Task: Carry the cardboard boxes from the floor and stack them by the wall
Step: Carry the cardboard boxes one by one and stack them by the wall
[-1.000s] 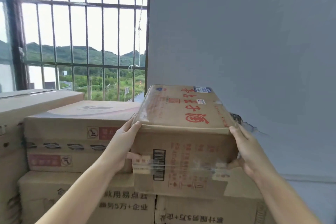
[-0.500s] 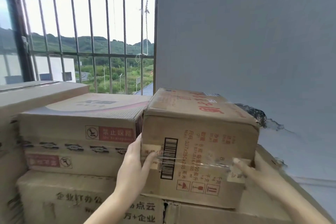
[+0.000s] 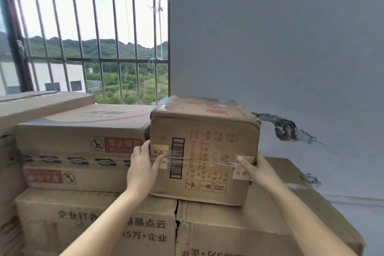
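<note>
Small cardboard box (image 3: 204, 149) with red print and a barcode, resting atop the stack between both hands, its base on the larger box (image 3: 239, 228) beneath. To the left of the left hand: a wide flat box (image 3: 83, 129) carrying a red no-trampling label, side almost against the small box, and farther left another tall box (image 3: 31, 104). Left hand (image 3: 142, 167) laid against the near left corner of the small box, fingers fairly straight, thumb stretched across the taped front beside the barcode. Right hand (image 3: 256, 167) at the near right corner, thumb lying along the clear tape on the front, fingers wrapped round the side (mostly hidden, so grip strength cannot be told). Beyond the hands, a barred window (image 3: 93, 33); right of the right hand, a grey wall (image 3: 280, 37) with a patch of damaged plaster (image 3: 284, 129).
</note>
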